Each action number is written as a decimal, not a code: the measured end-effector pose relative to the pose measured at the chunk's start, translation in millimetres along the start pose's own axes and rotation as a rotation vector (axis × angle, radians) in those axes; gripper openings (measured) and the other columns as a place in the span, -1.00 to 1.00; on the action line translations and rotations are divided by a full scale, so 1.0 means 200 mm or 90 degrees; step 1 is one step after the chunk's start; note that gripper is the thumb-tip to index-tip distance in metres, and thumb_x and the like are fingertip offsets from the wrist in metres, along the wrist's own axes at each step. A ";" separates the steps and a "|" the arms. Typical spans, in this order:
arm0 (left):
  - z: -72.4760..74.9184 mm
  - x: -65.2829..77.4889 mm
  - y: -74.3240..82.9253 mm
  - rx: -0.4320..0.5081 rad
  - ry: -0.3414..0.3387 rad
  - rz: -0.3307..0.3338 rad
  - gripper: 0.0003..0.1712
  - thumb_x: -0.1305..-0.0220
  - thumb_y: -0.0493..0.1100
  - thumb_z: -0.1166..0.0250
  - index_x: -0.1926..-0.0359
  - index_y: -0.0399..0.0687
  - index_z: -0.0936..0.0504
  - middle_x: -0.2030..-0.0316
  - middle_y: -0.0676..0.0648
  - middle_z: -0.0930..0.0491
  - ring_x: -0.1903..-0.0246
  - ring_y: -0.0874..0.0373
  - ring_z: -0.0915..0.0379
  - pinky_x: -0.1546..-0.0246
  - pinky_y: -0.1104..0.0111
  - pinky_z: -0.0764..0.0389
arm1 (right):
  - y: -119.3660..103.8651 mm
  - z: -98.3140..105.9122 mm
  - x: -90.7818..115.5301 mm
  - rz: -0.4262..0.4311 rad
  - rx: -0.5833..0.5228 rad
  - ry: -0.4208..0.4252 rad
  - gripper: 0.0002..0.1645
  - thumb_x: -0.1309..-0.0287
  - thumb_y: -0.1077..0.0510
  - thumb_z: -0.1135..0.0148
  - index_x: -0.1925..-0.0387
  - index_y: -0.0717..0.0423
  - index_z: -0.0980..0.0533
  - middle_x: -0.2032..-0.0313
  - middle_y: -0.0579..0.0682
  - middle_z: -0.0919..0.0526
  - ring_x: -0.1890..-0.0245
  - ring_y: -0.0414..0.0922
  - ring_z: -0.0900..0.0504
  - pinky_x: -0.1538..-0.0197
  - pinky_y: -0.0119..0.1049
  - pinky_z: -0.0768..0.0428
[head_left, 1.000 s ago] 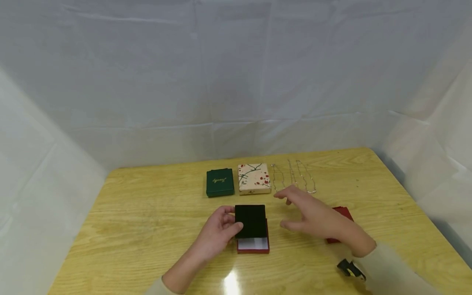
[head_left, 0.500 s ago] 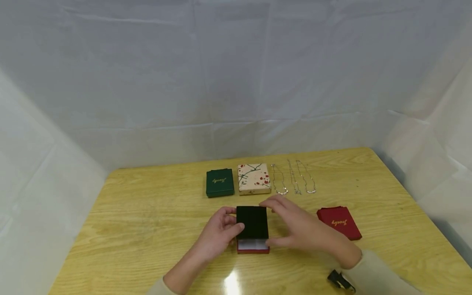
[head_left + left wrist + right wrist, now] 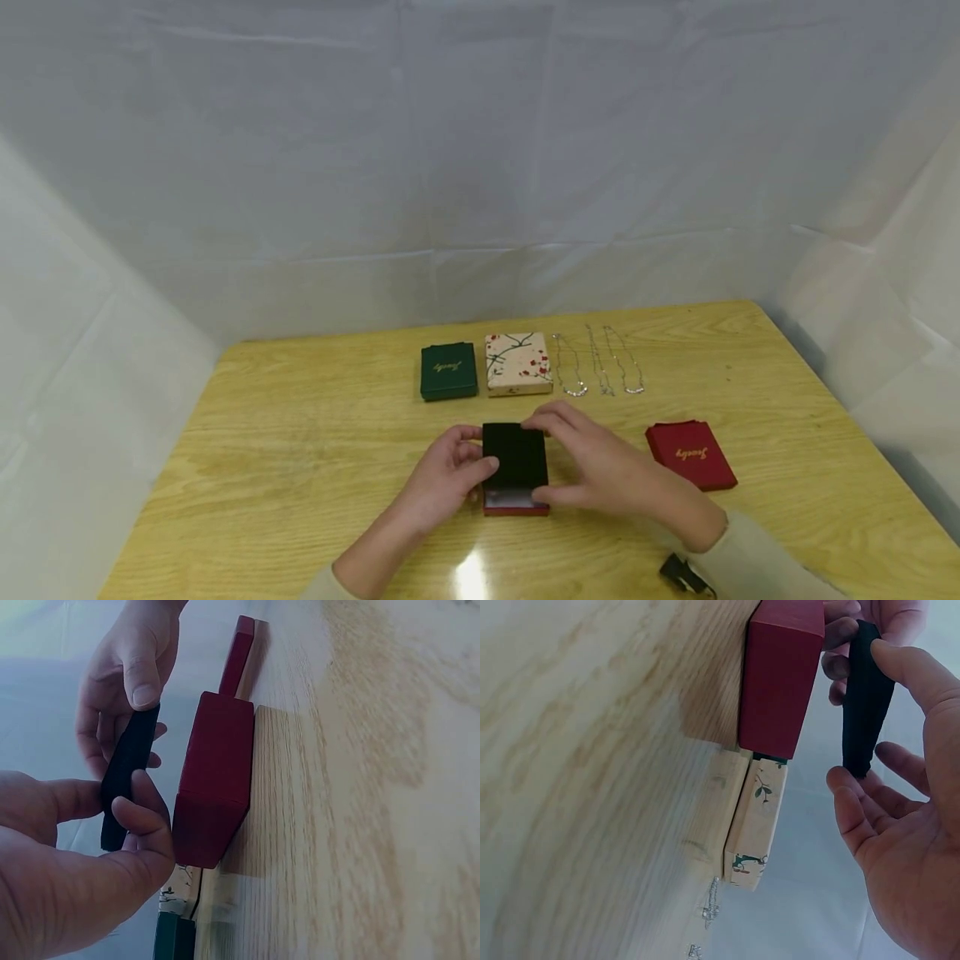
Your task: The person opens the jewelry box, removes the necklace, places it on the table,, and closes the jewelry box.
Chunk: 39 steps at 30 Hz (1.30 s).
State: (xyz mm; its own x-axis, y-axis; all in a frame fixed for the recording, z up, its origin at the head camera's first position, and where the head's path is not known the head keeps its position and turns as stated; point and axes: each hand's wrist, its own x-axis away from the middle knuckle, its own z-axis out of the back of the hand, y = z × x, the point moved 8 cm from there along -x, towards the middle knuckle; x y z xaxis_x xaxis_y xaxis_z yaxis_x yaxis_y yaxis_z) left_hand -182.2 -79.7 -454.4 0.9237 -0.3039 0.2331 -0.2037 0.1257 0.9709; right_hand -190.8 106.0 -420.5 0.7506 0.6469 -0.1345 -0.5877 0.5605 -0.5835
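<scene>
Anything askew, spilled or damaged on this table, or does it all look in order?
Nothing looks damaged or spilled. The black pad is out of its seat: both hands hold it above the open red box, whose white inside shows. The red lid lies apart on the right. The green box, floral box and necklaces lie in a neat row.

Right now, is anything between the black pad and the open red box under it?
Nothing visible. Both the left hand and right hand hold the black pad by its edges above the red box; the wrist views show only open air between pad and box.
</scene>
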 end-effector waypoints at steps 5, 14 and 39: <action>0.00 0.00 -0.01 0.008 -0.006 0.004 -0.38 -0.49 -0.24 -0.30 -0.39 -0.45 -0.27 0.09 -0.19 -0.67 0.38 0.11 -0.50 0.39 0.34 -0.52 | 0.00 -0.01 0.00 -0.011 -0.007 -0.007 -0.10 -0.14 -0.15 -0.62 -0.43 -0.15 -0.40 -0.35 -0.23 -0.36 -0.25 -0.20 -0.48 -0.28 -0.07 -0.60; -0.01 0.00 -0.01 0.020 -0.009 0.012 -0.38 -0.51 -0.24 -0.29 -0.40 -0.45 -0.27 0.07 -0.20 -0.65 0.36 0.11 -0.49 0.38 0.34 -0.52 | 0.01 -0.03 0.00 -0.006 -0.023 -0.012 -0.16 -0.19 -0.15 -0.59 -0.41 -0.15 -0.40 -0.37 -0.17 -0.37 -0.25 -0.15 -0.49 -0.26 0.00 -0.61; 0.08 0.02 0.04 -0.129 0.052 -0.032 -0.28 -0.31 -0.10 -0.54 -0.38 -0.21 -0.46 -0.20 -0.20 -0.50 0.11 0.01 -0.54 0.26 0.22 -0.62 | 0.03 0.05 0.04 0.008 0.006 -0.010 -0.26 -0.25 -0.30 -0.49 -0.35 -0.16 -0.49 -0.32 -0.19 -0.42 -0.25 -0.14 -0.49 -0.26 -0.03 -0.62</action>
State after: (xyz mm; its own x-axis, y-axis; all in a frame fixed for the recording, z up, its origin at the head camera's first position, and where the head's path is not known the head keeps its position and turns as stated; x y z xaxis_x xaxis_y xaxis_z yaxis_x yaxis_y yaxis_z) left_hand -185.6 -94.4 -445.2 0.9559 -0.2385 0.1714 -0.0949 0.3015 0.9487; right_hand -191.1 119.1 -416.1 0.7380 0.6624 -0.1286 -0.6001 0.5572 -0.5739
